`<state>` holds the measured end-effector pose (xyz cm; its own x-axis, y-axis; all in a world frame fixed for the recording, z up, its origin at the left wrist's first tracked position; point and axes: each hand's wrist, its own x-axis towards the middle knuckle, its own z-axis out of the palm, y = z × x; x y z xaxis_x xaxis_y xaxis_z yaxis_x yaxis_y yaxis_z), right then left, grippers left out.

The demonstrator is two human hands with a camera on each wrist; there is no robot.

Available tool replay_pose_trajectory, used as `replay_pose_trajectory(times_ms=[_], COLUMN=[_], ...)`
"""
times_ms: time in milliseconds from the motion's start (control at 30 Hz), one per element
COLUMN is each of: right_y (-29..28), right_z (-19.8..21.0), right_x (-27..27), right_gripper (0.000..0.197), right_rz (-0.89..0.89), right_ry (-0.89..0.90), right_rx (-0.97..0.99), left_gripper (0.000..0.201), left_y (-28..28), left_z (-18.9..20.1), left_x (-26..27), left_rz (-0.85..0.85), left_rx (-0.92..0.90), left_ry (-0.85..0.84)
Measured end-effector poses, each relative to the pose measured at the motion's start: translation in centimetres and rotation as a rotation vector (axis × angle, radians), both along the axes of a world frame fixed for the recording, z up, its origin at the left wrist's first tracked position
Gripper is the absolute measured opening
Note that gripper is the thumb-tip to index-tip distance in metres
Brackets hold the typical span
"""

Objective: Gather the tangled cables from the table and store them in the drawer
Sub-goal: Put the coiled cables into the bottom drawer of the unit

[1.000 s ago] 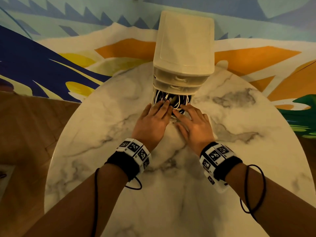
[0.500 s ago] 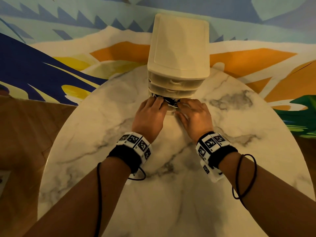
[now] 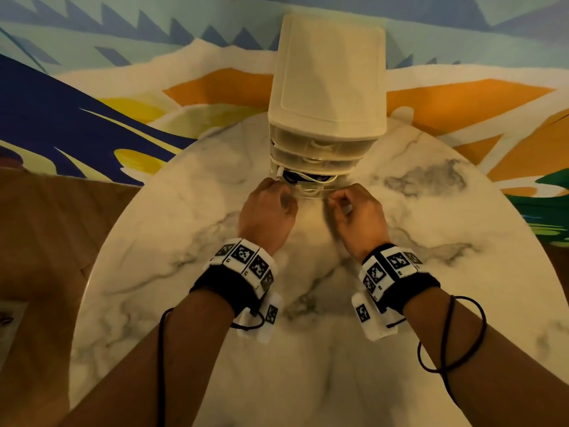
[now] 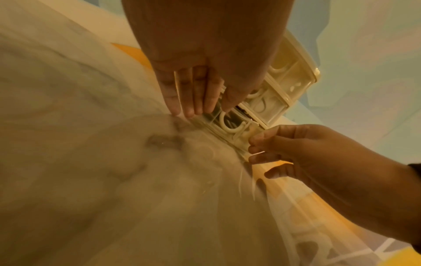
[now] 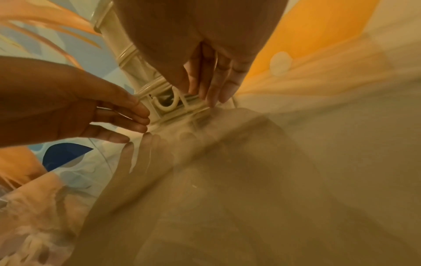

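Head view: both hands, left hand [image 3: 267,211] and right hand [image 3: 357,212], are pressing straight fingers on drawer [image 3: 308,189] front. Cables [image 3: 303,177] are poking out; tucking them first should be avoiding a jam

Drawer [image 3: 309,189] nearly closed; fingers [image 3: 278,188] withdrawn from cables [image 3: 303,177].
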<state>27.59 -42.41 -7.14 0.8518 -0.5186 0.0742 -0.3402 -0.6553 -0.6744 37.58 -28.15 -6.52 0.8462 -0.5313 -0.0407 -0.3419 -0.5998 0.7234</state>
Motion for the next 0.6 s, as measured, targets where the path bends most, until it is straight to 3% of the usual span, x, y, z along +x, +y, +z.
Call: replay_pose_trajectory(times_ms=[67,133,233,367,600], right_y=[0.2,0.6,1.1,1.4,0.8], right_z=[0.2,0.4,0.7,1.1,1.8], right_x=[-0.3,-0.5,-0.5,-0.1,0.5], right_gripper=[0.006,0.01,0.031,0.047,0.046], right_rz=[-0.017,-0.049,-0.015,0.1,0.131], right_ry=[0.001,-0.055,-0.09,0.011,0.116], right_rx=[0.015,-0.001,-0.062,-0.185,-0.342], left_gripper=[0.013,0.015,0.03,0.047,0.048], left_y=[0.4,0.9,0.9,0.7,0.2], left_z=[0.5,1.0,1.6,1.2,0.8], left_x=[-0.4,-0.7,-0.7,-0.9,-0.8], left_rz=[0.029,0.048,-0.06,-0.204,-0.172], left_rx=[-0.028,-0.021,0.138,0.405,0.38], left_ry=[-0.059,-0.226,-0.44,-0.43,-0.418])
